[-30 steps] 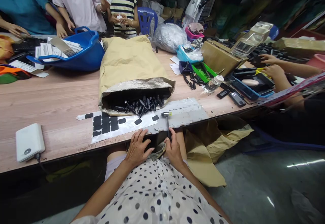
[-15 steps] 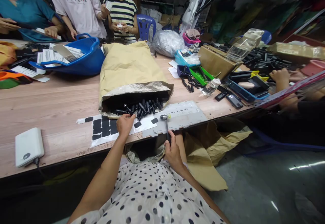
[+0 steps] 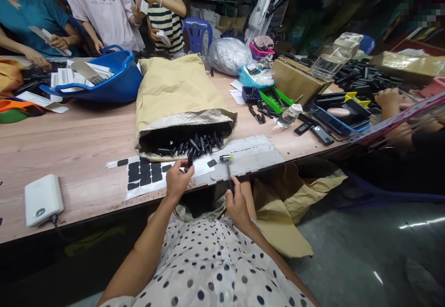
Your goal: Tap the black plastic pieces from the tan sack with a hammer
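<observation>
My left hand [image 3: 177, 179] pinches a small black cylindrical part [image 3: 190, 159] upright over the table's front edge. Just beyond it, the brown paper sack [image 3: 177, 84] lies with its mouth towards me, and several similar black parts [image 3: 200, 143] spill from it. My right hand [image 3: 238, 205] is closed around the dark handle of a small hammer [image 3: 226, 157], whose head has a yellowish end and sits over a grey board [image 3: 257, 156]. A white sheet [image 3: 130, 195] with black rounded stickers [image 3: 145, 171] lies left of and partly behind my left hand.
A white power bank [image 3: 44, 200] with a cable lies at left. Behind it stands a blue basin [image 3: 121, 77] of white boxes. To the right are a green tray [image 3: 276, 100], a clear bottle [image 3: 289, 116] and a cardboard box [image 3: 301, 80]. Several co-workers are around the table.
My left hand has drawn back from the sack's mouth and moved slightly right, now with a black part in its fingers. The hammer has hardly moved. Co-workers' hands across the table have shifted.
</observation>
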Tool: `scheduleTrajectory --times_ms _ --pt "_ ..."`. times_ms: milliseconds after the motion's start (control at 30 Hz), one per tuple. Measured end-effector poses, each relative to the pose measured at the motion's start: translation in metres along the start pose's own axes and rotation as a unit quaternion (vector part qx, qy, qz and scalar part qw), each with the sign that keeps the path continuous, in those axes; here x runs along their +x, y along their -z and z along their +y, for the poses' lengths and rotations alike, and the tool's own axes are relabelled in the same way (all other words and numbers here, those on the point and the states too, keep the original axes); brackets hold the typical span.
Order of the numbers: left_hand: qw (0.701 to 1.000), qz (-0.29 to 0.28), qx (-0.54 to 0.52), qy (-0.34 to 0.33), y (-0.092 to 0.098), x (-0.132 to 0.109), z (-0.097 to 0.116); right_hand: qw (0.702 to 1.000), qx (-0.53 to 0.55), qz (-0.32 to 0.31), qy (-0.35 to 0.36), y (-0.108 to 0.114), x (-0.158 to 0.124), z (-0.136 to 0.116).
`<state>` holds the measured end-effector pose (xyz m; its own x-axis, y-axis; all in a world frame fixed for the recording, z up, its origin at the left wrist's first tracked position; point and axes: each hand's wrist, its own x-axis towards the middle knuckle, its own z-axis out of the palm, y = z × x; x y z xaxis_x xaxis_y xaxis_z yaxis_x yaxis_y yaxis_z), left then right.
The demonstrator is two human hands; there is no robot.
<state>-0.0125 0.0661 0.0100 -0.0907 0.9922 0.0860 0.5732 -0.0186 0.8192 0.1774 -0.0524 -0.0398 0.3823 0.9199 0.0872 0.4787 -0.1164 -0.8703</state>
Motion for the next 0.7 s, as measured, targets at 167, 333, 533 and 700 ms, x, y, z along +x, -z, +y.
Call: scheduleTrajectory --times_ms 167,333,533,700 --pt "0.985 -0.074 0.071 -0.135 -0.015 -0.007 -0.003 0.999 0.022 0.028 0.014 0.0 0.003 0.005" --pt "0.978 -0.078 0.105 -0.161 -0.022 -0.001 -0.013 0.999 0.04 0.017 -0.006 0.003 0.003 0.011" --pt "0.977 -0.088 0.099 -0.165 -0.024 -0.001 -0.016 0.994 0.101 -0.021 0.043 0.015 -0.01 0.001" --pt "0.978 -0.102 0.097 -0.156 -0.023 -0.001 -0.015 0.993 0.082 -0.067 0.054 0.016 -0.012 -0.015"
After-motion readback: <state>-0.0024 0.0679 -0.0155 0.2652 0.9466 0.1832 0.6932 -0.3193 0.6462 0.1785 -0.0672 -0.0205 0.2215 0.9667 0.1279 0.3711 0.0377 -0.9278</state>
